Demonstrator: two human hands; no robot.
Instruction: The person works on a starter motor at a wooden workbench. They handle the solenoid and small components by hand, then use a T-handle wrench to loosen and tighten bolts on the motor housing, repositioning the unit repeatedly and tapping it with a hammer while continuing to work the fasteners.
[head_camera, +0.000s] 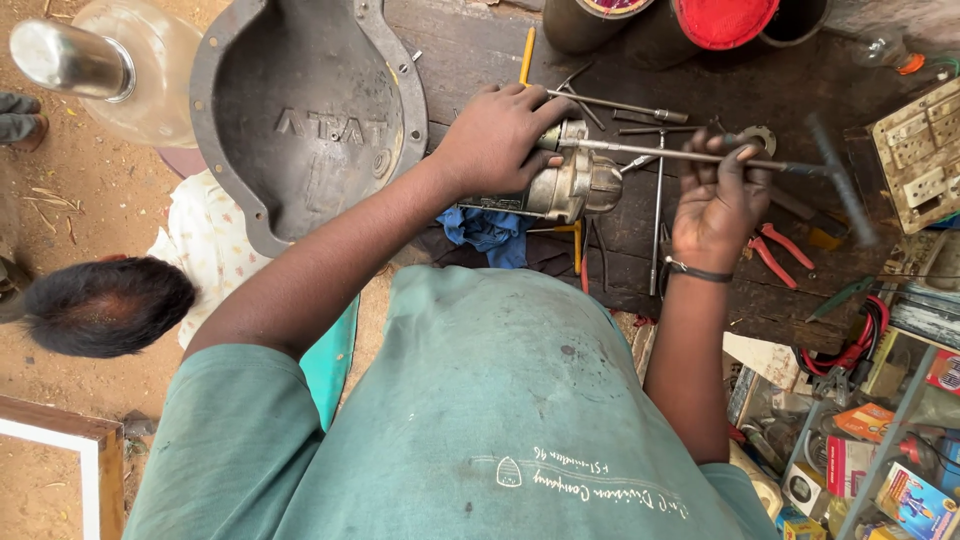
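Dark, oily wood makes up the work bench (720, 90), with sandy ground to the left of it; nearest to the camera is the person's green shirt, and both bare arms reach out from it over the bench.

The right hand (722, 195) is curled shut around a long thin metal T-handle wrench (700, 155); the fingers wrap the rod near its dark cross handle, and the rod points left toward the motor. The left hand (500, 135) is closed over the top of a small silver metal starter motor (570, 185), pressing it down on a crumpled blue rag (488, 230) at the near edge of the bench; the motor looks round, dull and greasy, with a rounded nose on its right side.

I think the wrench could slip off, because the rod is long and thin; the motor could also roll, since it is round and sits on soft cloth near the edge.

Red-handled pliers (775, 250) lie just right of the right hand; more thin rods lie behind the motor; farther left sits a big grey metal cover shaped like a bowl (300, 110); another person's dark-haired head (105, 305) is down low on the left.
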